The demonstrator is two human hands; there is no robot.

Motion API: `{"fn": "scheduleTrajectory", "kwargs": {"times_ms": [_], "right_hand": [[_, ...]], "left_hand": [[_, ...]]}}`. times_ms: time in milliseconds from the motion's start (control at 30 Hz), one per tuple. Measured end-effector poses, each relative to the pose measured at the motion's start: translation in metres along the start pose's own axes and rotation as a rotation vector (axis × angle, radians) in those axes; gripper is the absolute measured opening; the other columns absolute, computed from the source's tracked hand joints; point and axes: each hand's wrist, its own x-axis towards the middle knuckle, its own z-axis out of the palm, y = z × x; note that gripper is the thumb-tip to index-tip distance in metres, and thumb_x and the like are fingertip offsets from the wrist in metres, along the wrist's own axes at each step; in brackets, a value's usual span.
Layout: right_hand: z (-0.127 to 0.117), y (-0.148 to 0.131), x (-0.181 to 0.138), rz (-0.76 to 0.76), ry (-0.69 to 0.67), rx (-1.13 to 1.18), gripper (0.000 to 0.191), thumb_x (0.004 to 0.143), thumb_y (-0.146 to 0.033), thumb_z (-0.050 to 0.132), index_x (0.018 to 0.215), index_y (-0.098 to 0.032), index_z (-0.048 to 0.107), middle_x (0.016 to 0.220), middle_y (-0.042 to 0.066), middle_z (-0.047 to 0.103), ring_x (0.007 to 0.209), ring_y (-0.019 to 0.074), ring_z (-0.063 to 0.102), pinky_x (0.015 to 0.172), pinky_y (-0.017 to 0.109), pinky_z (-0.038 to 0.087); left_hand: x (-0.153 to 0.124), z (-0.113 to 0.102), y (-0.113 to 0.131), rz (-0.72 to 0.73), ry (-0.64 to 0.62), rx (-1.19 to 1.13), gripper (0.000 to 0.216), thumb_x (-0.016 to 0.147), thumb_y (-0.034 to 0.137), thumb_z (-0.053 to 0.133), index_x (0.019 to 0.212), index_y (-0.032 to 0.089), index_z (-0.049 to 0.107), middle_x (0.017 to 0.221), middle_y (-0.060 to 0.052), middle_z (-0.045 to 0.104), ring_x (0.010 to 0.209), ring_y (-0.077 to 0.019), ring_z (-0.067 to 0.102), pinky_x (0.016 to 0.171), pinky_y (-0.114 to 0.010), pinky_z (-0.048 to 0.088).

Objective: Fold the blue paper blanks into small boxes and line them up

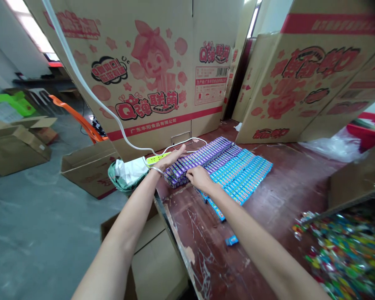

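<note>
Rows of small purple boxes (pixel 203 156) and blue boxes (pixel 242 177) lie side by side on a worn dark red table (pixel 278 196). My left hand (pixel 172 160) rests flat with straight fingers against the left edge of the purple rows; a bracelet circles its wrist. My right hand (pixel 198 177) lies palm down, fingers bent, on the near end of the rows where purple meets blue. A single blue box (pixel 231 240) sits apart near the front of the table.
Large printed cartons (pixel 162 71) stand behind the table, another carton (pixel 315 79) leaning at the right. A yellow power strip (pixel 156 158) with white cable lies by my left hand. A bin (pixel 125 177), floor cartons (pixel 90 166) and a pile of colourful sweets (pixel 346 254) surround the table.
</note>
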Motion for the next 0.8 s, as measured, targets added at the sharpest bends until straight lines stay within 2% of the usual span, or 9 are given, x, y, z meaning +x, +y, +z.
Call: {"fn": "scheduleTrajectory", "kwargs": {"times_ms": [267, 433, 567, 700, 800], "right_hand": [[-0.004, -0.002, -0.001, -0.014, -0.009, 0.005, 0.028, 0.092, -0.026, 0.048, 0.095, -0.022, 0.076, 0.092, 0.007, 0.075, 0.091, 0.0193, 0.064, 0.081, 0.024, 0.040], [-0.011, -0.003, -0.007, -0.026, -0.017, 0.008, 0.026, 0.092, -0.026, 0.049, 0.096, -0.024, 0.075, 0.094, 0.004, 0.076, 0.092, 0.0174, 0.064, 0.082, 0.023, 0.040], [-0.022, 0.007, -0.013, 0.018, 0.004, -0.022, 0.027, 0.093, -0.030, 0.048, 0.097, -0.024, 0.075, 0.097, 0.006, 0.075, 0.096, 0.0195, 0.064, 0.084, 0.024, 0.040], [-0.030, 0.022, -0.014, 0.081, 0.033, -0.065, 0.028, 0.093, -0.030, 0.048, 0.098, -0.022, 0.074, 0.098, 0.009, 0.074, 0.098, 0.0225, 0.062, 0.081, 0.027, 0.040], [-0.029, 0.031, -0.011, 0.092, 0.024, -0.075, 0.026, 0.092, -0.028, 0.050, 0.094, -0.021, 0.075, 0.095, 0.009, 0.074, 0.096, 0.0212, 0.063, 0.079, 0.026, 0.041]], "left_hand": [[0.003, 0.001, 0.002, 0.074, -0.028, 0.033, 0.082, 0.085, 0.077, 0.021, 0.134, 0.020, 0.054, 0.140, -0.008, 0.054, 0.132, -0.0262, 0.049, 0.108, -0.035, 0.038], [0.007, -0.007, -0.002, 0.064, 0.003, 0.079, 0.083, 0.085, 0.076, 0.022, 0.138, 0.018, 0.050, 0.141, -0.011, 0.053, 0.128, -0.0279, 0.053, 0.105, -0.036, 0.041], [0.018, -0.010, -0.001, 0.045, 0.024, 0.125, 0.085, 0.087, 0.074, 0.020, 0.139, 0.012, 0.047, 0.143, -0.016, 0.049, 0.128, -0.0266, 0.053, 0.105, -0.035, 0.041], [0.028, -0.004, 0.002, 0.056, 0.012, 0.169, 0.087, 0.088, 0.073, 0.016, 0.134, 0.009, 0.052, 0.134, -0.018, 0.058, 0.124, -0.0259, 0.056, 0.105, -0.034, 0.041], [0.030, 0.001, 0.006, 0.078, 0.025, 0.217, 0.088, 0.087, 0.074, 0.016, 0.130, 0.010, 0.057, 0.129, -0.016, 0.062, 0.121, -0.0280, 0.059, 0.104, -0.035, 0.041]]}}
